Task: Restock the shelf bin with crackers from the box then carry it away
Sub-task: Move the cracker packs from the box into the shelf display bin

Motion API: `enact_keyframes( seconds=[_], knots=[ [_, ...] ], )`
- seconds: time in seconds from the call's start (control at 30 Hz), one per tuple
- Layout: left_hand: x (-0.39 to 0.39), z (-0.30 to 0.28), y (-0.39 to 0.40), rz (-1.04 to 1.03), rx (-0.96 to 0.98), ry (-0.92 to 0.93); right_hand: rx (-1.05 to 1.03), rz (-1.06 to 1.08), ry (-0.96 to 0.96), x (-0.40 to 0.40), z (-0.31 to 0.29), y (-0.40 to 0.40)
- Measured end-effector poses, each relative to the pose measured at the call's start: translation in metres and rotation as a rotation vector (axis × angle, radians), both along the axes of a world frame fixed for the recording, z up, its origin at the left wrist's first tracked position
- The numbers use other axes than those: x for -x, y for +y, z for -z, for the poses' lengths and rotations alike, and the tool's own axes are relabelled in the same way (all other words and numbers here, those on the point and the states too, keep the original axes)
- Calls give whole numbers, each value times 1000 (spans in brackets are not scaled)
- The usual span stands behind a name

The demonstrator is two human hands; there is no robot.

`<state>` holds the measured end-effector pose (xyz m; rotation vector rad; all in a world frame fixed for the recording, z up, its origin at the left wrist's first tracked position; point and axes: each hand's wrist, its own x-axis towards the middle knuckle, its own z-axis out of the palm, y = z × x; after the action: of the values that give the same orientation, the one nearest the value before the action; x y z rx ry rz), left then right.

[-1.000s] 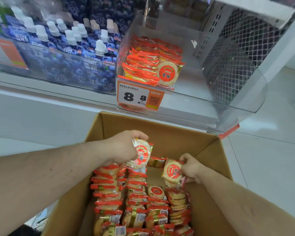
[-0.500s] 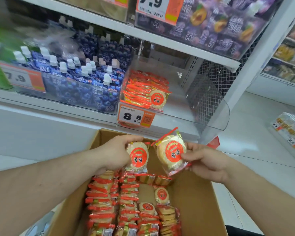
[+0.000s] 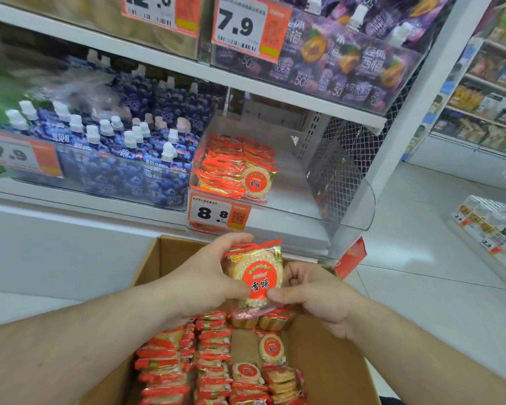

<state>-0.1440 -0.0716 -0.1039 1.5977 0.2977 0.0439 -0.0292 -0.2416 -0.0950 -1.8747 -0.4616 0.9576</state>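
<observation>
Pouches (image 3: 123,159) with white caps fill the far left of the shelf (image 3: 158,58), blue ones, behind a 7.9 tag (image 3: 21,154). Right of them sits the clear bin (image 3: 319,217), fronted by an 8.8 tag (image 3: 219,214); a short stack of crackers (image 3: 234,168) lies against its left wall, and the rest of its floor is bare. Above it, on the next shelf, purple packs (image 3: 348,59) stand behind another 7.9 tag (image 3: 250,23).

Nearer you, the box (image 3: 330,363) stands open below the bin, with rows of packs (image 3: 181,363) along its left and middle and a bare patch of cardboard at its right.

Your left hand (image 3: 200,283) is above the far end of the box, fingers curled around the left edge of the held packs (image 3: 257,273); thumb low, fingertips over the top edge. The packs stand upright, red round label toward you, with more than one red seam showing at the top. Your right hand (image 3: 316,296) meets them from the right, thumb and fingers pinching the lower right corner. Both grips are closed on the packs, which are in the air between box and bin, touching neither.

Far right, across the aisle, another rack (image 3: 485,112) of goods is blurred.
</observation>
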Motion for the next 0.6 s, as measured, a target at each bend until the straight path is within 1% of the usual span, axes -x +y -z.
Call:
enact_keyframes(
  seconds=[0.1, 0.17, 0.23, 0.3, 0.4, 0.47, 0.5, 0.53, 0.6],
  knots=[
    [-2, -2, 2, -20, -52, -16, 15, 12, -74, 3, -7, 2],
    [-3, -7, 3, -9, -101, -45, -35, 40, -103, 2, -16, 4],
    [-1, -17, 3, 36, -229, -96, -96, 31, -178, 0, -26, 6],
    [1, -27, 3, 86, -390, -133, -120, -44, -289, -1, -36, 7],
    [2, -36, 3, 125, -539, -157, -23, -190, -589, 1, -52, 9],
    [0, -40, 6, 64, -614, -202, 12, -233, -773, 0, -67, 12],
    [-2, -42, 8, 7, -675, -238, -3, -210, -834, -5, -76, 13],
    [-3, -43, 11, -52, -749, -271, -46, -158, -875, -12, -85, 15],
    [-7, -44, 21, -164, -920, -301, -169, 11, -897, -33, -101, 20]
  ],
)
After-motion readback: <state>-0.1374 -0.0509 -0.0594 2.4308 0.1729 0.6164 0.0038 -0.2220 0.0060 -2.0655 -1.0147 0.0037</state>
